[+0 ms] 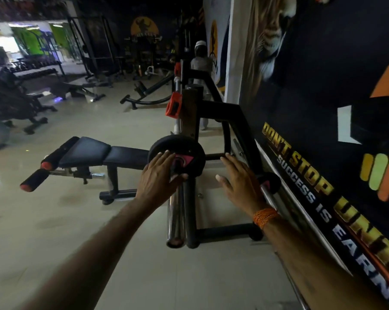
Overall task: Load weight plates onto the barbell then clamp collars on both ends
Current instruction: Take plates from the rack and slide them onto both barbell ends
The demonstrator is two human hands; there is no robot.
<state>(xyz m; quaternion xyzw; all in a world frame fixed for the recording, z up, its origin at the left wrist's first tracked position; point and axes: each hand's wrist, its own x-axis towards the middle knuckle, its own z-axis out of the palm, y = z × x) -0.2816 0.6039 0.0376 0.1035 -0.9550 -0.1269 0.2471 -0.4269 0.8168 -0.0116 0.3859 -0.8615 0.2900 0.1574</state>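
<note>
**Plate on the sleeve, left hand on its face**

Your left hand [160, 173] lies flat against the near face of the black weight plate [176, 156], fingers spread over its left half and thumb down by the hub; it presses rather than grips. The plate sits on the chrome barbell [175, 218], threaded over the sleeve, with a good length of bare sleeve running back towards you to the open end at the lower middle of the view. A pink and red label marks the plate's centre, partly covered by your fingers.

Your right hand [238, 180] is open and holds nothing, palm down, fingers extended, hovering just right of the plate and apart from it. An orange thread band [265, 217] circles that wrist. Just beyond that hand, a second small black plate [270, 182] with a pink mark sits low against the wall.

The bar rests on the black bench rack [213, 108], whose near upright stands right behind the plate. Farther along the bar an orange-red collar [173, 106] is clamped, and another shows near the far upright. A padded bench [95, 151] stretches out to the left of the rack. A dark wall banner [323, 108] with yellow and white lettering runs along your right. A person in light clothing [201, 63] stands in the background beyond the rack
</note>
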